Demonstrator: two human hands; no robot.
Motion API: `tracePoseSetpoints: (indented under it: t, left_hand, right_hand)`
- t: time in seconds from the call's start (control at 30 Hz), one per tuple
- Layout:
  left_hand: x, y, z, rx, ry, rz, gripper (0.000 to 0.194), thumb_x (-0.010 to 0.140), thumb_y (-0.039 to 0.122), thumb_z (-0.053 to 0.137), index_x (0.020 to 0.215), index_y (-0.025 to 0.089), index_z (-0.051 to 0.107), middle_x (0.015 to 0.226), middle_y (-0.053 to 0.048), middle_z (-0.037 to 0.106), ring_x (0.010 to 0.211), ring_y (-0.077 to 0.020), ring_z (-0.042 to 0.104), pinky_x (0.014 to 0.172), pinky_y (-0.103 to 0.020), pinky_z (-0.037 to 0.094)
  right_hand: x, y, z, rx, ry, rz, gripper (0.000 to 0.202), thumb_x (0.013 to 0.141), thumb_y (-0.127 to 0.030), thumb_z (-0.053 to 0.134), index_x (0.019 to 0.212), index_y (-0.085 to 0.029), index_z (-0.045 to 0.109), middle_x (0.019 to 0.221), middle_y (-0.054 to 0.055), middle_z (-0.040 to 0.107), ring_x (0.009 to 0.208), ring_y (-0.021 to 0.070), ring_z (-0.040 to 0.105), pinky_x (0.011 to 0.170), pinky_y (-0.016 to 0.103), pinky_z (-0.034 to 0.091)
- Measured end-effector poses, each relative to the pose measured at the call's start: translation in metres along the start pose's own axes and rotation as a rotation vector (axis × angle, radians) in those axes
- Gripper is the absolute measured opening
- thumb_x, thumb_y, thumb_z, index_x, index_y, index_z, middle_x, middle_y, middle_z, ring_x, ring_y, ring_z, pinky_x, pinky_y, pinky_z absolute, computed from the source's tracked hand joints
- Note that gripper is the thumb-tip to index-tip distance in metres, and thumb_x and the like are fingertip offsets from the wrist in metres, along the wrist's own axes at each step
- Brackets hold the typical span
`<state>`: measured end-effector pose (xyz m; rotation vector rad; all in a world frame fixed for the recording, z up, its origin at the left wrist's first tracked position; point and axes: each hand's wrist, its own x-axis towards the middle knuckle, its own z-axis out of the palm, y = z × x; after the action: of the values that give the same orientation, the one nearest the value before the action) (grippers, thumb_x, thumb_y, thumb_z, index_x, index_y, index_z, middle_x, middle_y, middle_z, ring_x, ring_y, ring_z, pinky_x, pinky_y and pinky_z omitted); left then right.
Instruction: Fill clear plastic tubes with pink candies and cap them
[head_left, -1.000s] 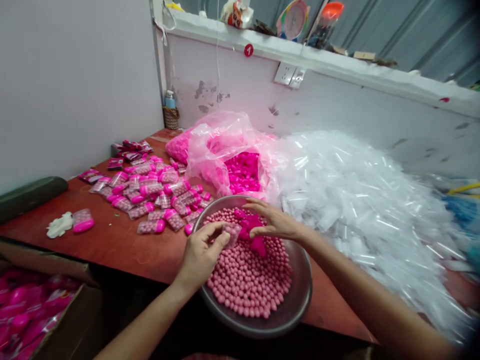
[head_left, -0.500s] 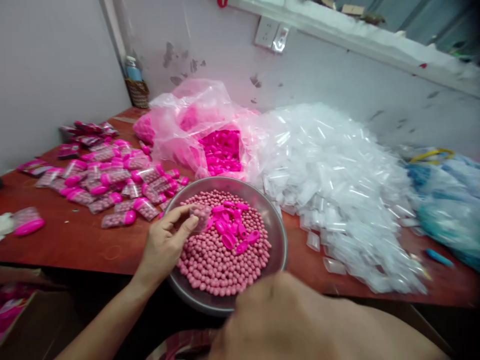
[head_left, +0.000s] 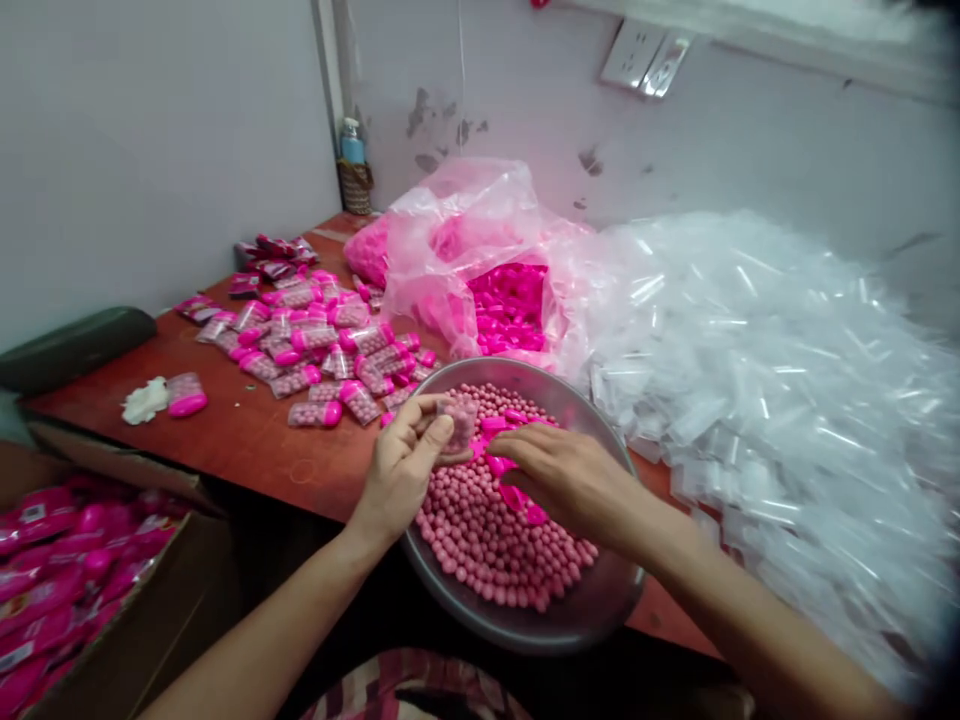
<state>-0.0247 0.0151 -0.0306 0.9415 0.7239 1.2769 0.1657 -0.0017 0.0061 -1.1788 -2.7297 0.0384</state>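
Observation:
My left hand (head_left: 397,470) is closed around a small clear plastic container (head_left: 457,424) filled with pink balls, held above the left side of a metal bowl (head_left: 525,640). Pink balls (head_left: 495,560) cover the inside of this bowl, and loose bright pink caps (head_left: 534,513) lie on top of them. My right hand (head_left: 574,475) reaches in from the right, its fingers stretched over the caps and partly hiding them. The fingertips are at the caps; whether they touch one is hard to see.
Capped containers of pink balls (head_left: 300,335) are heaped on the red table (head_left: 262,460). Behind the bowl stands a plastic bag (head_left: 480,190) of pink caps. Clear empty containers (head_left: 750,360) pile up at right. An open carton (head_left: 187,590) with pink packs is at lower left.
My right hand has moved from close in front of the camera to the caps in the bowl. The view has turned left, showing more of the carton. My left hand still holds the container.

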Motion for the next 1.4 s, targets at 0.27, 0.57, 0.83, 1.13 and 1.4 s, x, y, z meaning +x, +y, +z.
tracePoseSetpoints:
  t: [0.27,0.57,0.83,1.13,1.4]
  left_hand:
    - [0.001,0.003,-0.002,-0.061,-0.118,-0.127,0.029,0.083,0.027,0.054,0.108,0.015,0.059,0.104,-0.009,0.063,0.091,-0.0210,0.062,0.070,-0.031,0.056]
    - [0.000,0.001,0.001,0.127,-0.127,-0.043,0.026,0.078,0.030,0.060,0.098,0.014,0.065,0.091,-0.005,0.067,0.081,-0.0170,0.063,0.072,-0.028,0.054]
    - [-0.003,0.002,0.001,0.455,-0.174,0.129,0.024,0.083,0.028,0.052,0.099,0.018,0.067,0.093,-0.005,0.069,0.087,-0.0190,0.063,0.077,-0.028,0.051]
    - [-0.005,0.007,0.005,0.383,-0.124,0.121,0.021,0.082,0.025,0.053,0.095,0.017,0.067,0.091,-0.004,0.070,0.086,-0.0181,0.063,0.077,-0.027,0.050]
    - [-0.004,0.007,0.004,0.427,-0.177,0.137,0.023,0.083,0.025,0.053,0.101,0.017,0.065,0.093,-0.004,0.069,0.088,-0.0182,0.062,0.080,-0.026,0.048]
  right_hand:
    - [0.037,0.030,0.048,-0.133,-0.203,-0.034,0.018,0.090,-0.019,0.044,0.095,-0.017,0.060,0.092,0.009,0.066,0.090,0.0187,0.059,0.080,0.032,0.043]
    - [0.023,0.026,0.012,0.351,0.174,0.255,0.017,0.086,-0.029,0.050,0.093,-0.016,0.058,0.082,0.005,0.064,0.074,0.0152,0.060,0.068,0.026,0.047]
    - [0.006,0.005,-0.041,0.304,0.074,-0.004,0.037,0.083,-0.019,0.049,0.120,-0.020,0.050,0.102,0.007,0.062,0.087,0.0157,0.059,0.078,0.029,0.046]
    - [0.002,0.008,-0.044,0.379,0.134,0.105,0.036,0.084,-0.019,0.050,0.119,-0.021,0.053,0.099,0.005,0.064,0.076,0.0131,0.060,0.071,0.024,0.048]
    - [0.007,0.006,-0.033,0.300,0.246,0.081,0.039,0.090,-0.020,0.041,0.129,-0.026,0.043,0.099,0.006,0.056,0.093,0.0158,0.056,0.079,0.028,0.048]
